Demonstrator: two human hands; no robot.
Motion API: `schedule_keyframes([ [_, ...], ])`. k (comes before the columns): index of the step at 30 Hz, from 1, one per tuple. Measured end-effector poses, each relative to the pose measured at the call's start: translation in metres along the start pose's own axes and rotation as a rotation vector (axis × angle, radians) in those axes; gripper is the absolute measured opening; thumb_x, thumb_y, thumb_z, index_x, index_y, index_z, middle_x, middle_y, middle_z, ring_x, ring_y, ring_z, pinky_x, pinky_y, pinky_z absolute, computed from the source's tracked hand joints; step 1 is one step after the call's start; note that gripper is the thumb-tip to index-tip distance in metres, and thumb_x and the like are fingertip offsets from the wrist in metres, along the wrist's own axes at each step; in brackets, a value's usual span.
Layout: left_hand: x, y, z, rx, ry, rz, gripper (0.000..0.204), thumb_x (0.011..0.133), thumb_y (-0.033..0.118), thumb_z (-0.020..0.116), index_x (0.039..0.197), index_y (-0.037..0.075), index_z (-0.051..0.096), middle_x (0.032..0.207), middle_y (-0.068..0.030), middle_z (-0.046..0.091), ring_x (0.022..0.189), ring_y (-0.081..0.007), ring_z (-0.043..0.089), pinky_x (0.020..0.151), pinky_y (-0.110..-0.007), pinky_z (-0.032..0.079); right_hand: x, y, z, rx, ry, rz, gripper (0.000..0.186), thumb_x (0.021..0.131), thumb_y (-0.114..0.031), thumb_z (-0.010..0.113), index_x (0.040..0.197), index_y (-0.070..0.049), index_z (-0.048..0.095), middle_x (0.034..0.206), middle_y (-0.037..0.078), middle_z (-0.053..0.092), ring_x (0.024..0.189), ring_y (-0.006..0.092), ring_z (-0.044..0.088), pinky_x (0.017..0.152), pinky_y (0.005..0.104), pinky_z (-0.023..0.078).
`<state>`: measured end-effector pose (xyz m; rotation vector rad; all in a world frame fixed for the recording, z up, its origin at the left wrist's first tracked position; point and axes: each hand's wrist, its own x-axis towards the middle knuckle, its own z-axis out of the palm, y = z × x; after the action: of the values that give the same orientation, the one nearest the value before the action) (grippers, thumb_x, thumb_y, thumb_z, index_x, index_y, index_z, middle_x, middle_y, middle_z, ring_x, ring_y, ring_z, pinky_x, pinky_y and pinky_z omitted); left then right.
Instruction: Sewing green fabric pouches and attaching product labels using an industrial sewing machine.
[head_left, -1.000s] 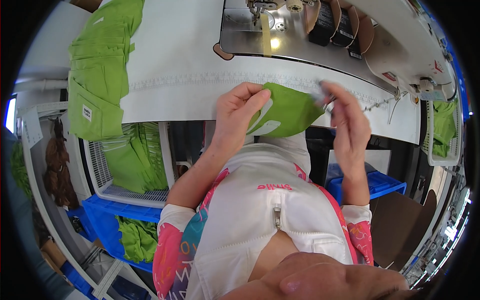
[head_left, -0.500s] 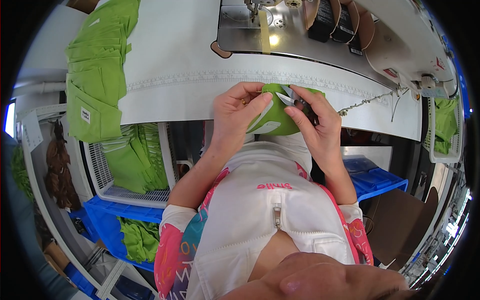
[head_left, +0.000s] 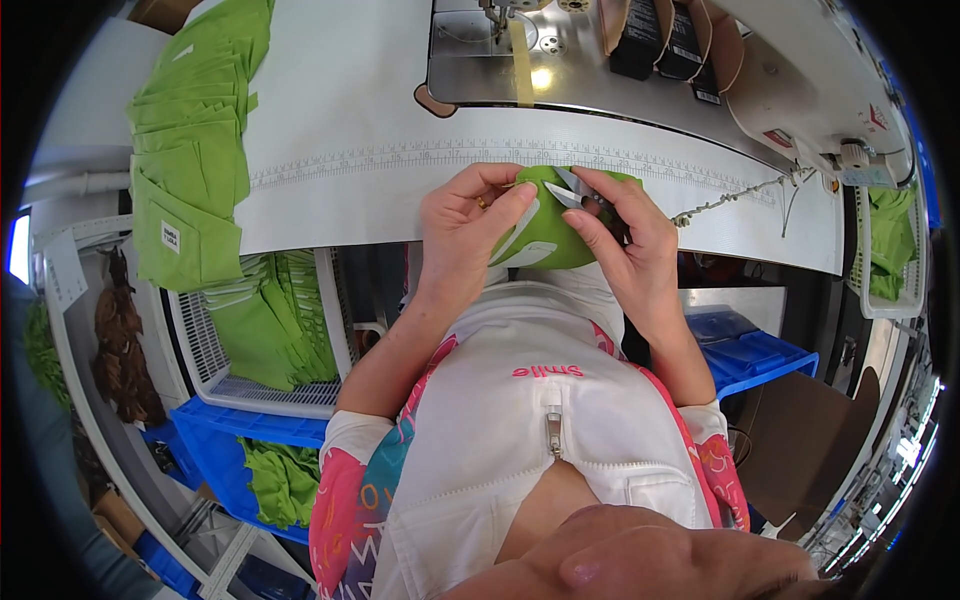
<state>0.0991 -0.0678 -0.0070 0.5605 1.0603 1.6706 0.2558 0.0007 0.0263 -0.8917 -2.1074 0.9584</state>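
Note:
Between my hands, at the front edge of the table, is a green fabric piece (head_left: pixel 555 222) with white patches on its lower left part. My left hand (head_left: pixel 468 225) pinches its upper left edge between thumb and fingers. Small thread snips (head_left: pixel 572 192) sit in my right hand (head_left: pixel 638 235), thumb on one side and fingers on the other. Their two pointed blades are parted and lie over the fabric, pointing toward my left hand. Part of the snips' handle is hidden by my fingers.
A sewing machine bed (head_left: pixel 480 75) is set into the white table (head_left: pixel 340 205) beyond my hands. Stacked green fabric pieces (head_left: pixel 195 150) lie at the left. Below them stand a white basket (head_left: pixel 190 345) of green pieces and a blue crate (head_left: pixel 205 450). A thread chain (head_left: pixel 725 203) hangs at the right.
The whole view has shifted slightly. Both hands hold nearly the same pose on the green fabric, and the snips' blades remain parted.

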Motion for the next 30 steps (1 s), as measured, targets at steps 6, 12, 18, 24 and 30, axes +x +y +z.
schedule_keyframes([
  [6,-0.001,-0.001,0.001,0.014,-0.025,0.025,0.019,0.083,-0.003,0.062,0.102,-0.004,0.062,0.092,-0.008,0.066,0.079,-0.0082,0.06,0.072,-0.021,0.047,0.0,0.001,0.007,-0.061,0.038,-0.045,0.034,0.079,-0.008,0.069,0.111,-0.004,0.059,0.083,0.01,0.06,0.066,0.018,0.061,0.059,0.0274,0.049],
  [12,0.001,0.0,0.002,0.014,-0.027,0.024,0.021,0.081,-0.005,0.064,0.102,-0.003,0.062,0.091,-0.0068,0.065,0.078,-0.0074,0.058,0.072,-0.02,0.046,-0.004,0.005,0.018,-0.182,0.086,-0.098,0.03,0.081,-0.009,0.068,0.109,-0.007,0.058,0.083,0.01,0.061,0.065,0.0205,0.063,0.057,0.0301,0.049],
  [18,-0.001,0.0,0.001,0.026,-0.015,0.016,0.019,0.082,-0.004,0.063,0.102,-0.003,0.062,0.092,-0.0075,0.066,0.08,-0.0084,0.06,0.073,-0.021,0.047,0.002,0.01,0.015,-0.052,0.117,-0.162,0.029,0.081,-0.007,0.068,0.109,-0.005,0.06,0.083,0.011,0.062,0.064,0.0192,0.062,0.056,0.0276,0.048],
  [24,0.0,-0.001,0.001,0.001,-0.028,0.025,0.019,0.083,-0.003,0.063,0.102,-0.003,0.062,0.093,-0.0078,0.066,0.08,-0.0084,0.06,0.073,-0.021,0.047,0.0,-0.004,0.005,-0.001,0.037,-0.061,0.031,0.08,-0.007,0.069,0.11,-0.003,0.06,0.089,0.011,0.064,0.068,0.0169,0.063,0.058,0.0257,0.05],
  [30,-0.001,-0.001,0.002,0.005,-0.025,0.055,0.02,0.082,-0.004,0.063,0.101,-0.002,0.063,0.091,-0.0065,0.065,0.079,-0.0073,0.058,0.073,-0.021,0.046,0.002,-0.006,0.005,-0.078,0.023,-0.081,0.031,0.08,-0.008,0.068,0.109,-0.003,0.059,0.089,0.011,0.063,0.069,0.0174,0.064,0.058,0.0266,0.051],
])
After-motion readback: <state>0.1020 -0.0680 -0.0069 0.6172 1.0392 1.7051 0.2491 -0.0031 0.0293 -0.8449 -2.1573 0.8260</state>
